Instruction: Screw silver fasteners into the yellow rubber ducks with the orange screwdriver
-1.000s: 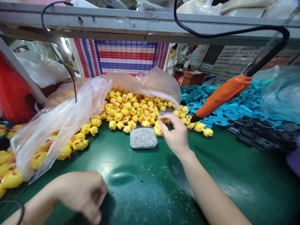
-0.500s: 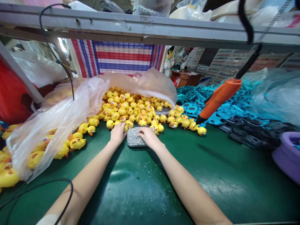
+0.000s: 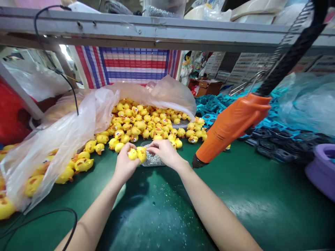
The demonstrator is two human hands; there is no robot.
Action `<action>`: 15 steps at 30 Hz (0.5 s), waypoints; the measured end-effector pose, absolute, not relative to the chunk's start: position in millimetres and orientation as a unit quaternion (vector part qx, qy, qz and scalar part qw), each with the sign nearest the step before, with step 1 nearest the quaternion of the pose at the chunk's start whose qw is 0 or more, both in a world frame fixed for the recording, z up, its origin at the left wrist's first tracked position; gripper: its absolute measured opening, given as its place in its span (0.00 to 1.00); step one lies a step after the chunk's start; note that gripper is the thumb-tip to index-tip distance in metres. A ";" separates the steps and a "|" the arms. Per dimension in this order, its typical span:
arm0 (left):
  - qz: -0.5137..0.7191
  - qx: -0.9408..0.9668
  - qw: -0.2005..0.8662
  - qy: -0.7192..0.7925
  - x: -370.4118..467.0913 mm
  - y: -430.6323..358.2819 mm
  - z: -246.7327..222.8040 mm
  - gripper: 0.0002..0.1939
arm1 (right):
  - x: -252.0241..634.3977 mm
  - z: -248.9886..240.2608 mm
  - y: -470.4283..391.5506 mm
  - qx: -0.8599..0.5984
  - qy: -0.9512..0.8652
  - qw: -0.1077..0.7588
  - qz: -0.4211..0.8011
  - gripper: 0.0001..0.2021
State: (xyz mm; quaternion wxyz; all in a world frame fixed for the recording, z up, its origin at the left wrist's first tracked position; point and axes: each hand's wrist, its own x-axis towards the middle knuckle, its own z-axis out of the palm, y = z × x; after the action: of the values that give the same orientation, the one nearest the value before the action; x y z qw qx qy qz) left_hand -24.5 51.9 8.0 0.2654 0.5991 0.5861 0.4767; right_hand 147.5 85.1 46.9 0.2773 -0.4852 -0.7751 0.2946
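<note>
My left hand point(image 3: 127, 163) is closed around a yellow toy duck point(image 3: 141, 154), lifted just above the table with its round head and body showing. Close to the duck's right side is my right hand point(image 3: 165, 152), thumb and fingertips pinched together; whatever they hold is too small to make out. Below and behind both hands sits a shallow clear tray point(image 3: 154, 165) of tiny silvery metal pieces, partly covered by the hands. A heap of similar yellow ducks point(image 3: 138, 122) spills from a plastic bag just beyond it.
An orange power screwdriver point(image 3: 227, 129) hangs from a spring and black cable, right of my right hand. Turquoise plastic parts point(image 3: 209, 104) and black parts point(image 3: 280, 143) are piled at right, near a purple tub point(image 3: 323, 170). A metal shelf beam point(image 3: 157, 29) crosses above the green table point(image 3: 167, 216).
My left hand has picked up a duck from the heap and drawn it back toward me. My right hand has shifted slightly at the tray. The orange screwdriver has swung nearer and left.
</note>
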 end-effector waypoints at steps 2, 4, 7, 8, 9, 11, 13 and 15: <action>0.465 0.614 0.299 0.563 -20.2 44.2 11.5 0.13 | 141.6 53.6 74.4 -0.453 -0.787 0.269 0.320 0.07; 0.445 0.635 0.295 0.559 -16.7 39.4 13.9 0.12 | 138.0 59.4 64.9 -0.430 -0.800 0.255 0.332 0.06; 0.406 0.673 0.254 0.564 -13.2 34.8 16.2 0.09 | 135.8 67.0 54.0 -0.419 -0.816 0.234 0.323 0.05; 0.394 0.681 0.244 0.566 -12.5 33.4 16.8 0.08 | 135.6 69.1 51.4 -0.419 -0.823 0.225 0.312 0.05; 0.385 0.687 0.234 0.570 -11.8 32.1 17.6 0.07 | 135.4 70.9 49.1 -0.419 -0.831 0.213 0.298 0.05; 0.364 0.694 0.212 0.583 -10.8 29.4 19.6 0.07 | 135.4 73.6 45.5 -0.416 -0.848 0.190 0.268 0.06; 0.336 0.702 0.187 0.599 -9.8 26.9 22.0 0.08 | 135.5 75.4 43.0 -0.407 -0.862 0.177 0.246 0.08; 0.306 0.710 0.163 0.613 -8.7 24.7 24.4 0.09 | 135.7 76.4 41.1 -0.398 -0.870 0.176 0.231 0.10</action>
State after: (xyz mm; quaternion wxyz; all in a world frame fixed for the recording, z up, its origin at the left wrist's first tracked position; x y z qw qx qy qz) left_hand -8.7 24.7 24.4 0.1630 0.7096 0.6132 0.3064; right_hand 135.7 41.1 76.4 0.1758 -0.3983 -0.8701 0.2311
